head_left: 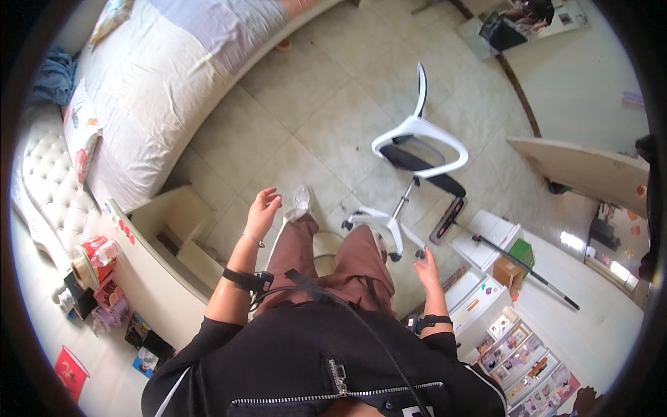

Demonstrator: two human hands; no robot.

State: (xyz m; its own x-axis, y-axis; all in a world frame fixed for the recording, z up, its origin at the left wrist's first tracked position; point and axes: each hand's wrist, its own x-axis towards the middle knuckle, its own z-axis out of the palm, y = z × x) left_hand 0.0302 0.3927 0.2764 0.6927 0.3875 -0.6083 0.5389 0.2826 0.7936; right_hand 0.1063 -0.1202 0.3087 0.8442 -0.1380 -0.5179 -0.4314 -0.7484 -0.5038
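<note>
We stand on pale square floor tiles (326, 132), glossy and a little worn, and take the white swivel chair (415, 149) as our landmark. Its curved plastic frame loops around a dark mesh seat, and its star base on castors sits just ahead of our feet. Our right hand (426, 267) hangs released, fingers loosely spread, nearest the chair's base but touching nothing. Our left hand (262, 210) is raised well left of the chair, fingers softly curled and holding nothing, a thin bracelet at the wrist. Far left of the chair lies a bed (167, 76) with smooth pale sheets and a tufted white headboard (52, 194).
</note>
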